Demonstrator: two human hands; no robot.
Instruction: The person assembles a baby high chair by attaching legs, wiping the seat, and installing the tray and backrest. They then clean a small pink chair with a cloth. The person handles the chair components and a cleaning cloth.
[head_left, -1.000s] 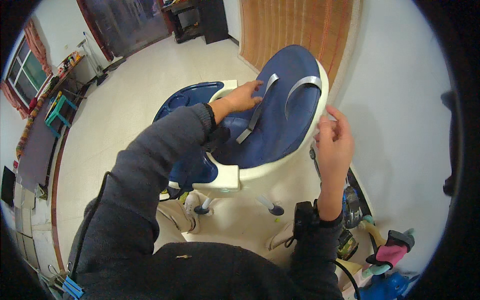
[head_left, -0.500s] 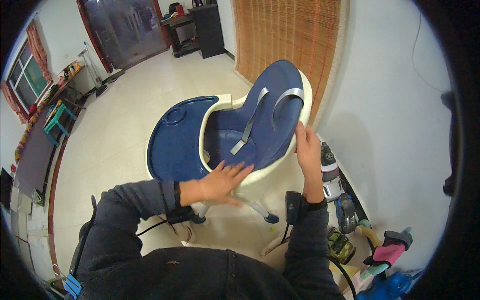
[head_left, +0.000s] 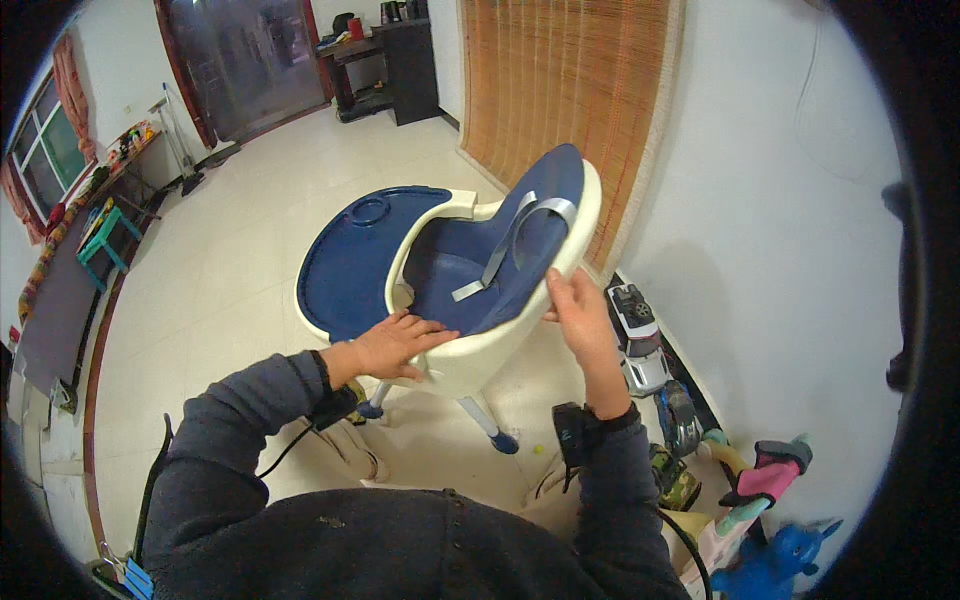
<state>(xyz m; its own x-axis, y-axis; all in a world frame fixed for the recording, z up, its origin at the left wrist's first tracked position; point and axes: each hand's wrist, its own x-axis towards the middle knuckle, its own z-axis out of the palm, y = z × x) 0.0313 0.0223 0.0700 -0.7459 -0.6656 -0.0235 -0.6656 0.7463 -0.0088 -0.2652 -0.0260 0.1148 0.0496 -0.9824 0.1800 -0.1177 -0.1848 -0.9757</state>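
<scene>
A high chair (head_left: 537, 325) with a cream shell stands right before me. It has a dark blue seat pad (head_left: 447, 283), a blue tray (head_left: 352, 258) on its left side and grey straps (head_left: 497, 252) lying loose over the seat. My left hand (head_left: 392, 348) rests on the near side rim by the tray's end, its fingers stretched out and lying flat. With my right hand (head_left: 583, 318) I grip the outer edge of the backrest, thumb on the near face and fingers curled behind, partly hidden. Two chair legs (head_left: 487, 422) with blue feet show below.
Along the right wall stand a white toy car (head_left: 637, 338), a dark wheeled toy (head_left: 680, 418), a camouflage-patterned toy (head_left: 674, 478) and a blue animal toy (head_left: 778, 562). A bamboo blind (head_left: 560, 110) hangs behind the chair. A teal stool (head_left: 107, 240) is at the far left.
The backrest now sits lower and further left in view, turned more edge-on. My left hand has shifted left along the rim, and my right hand has moved left and down with the backrest.
</scene>
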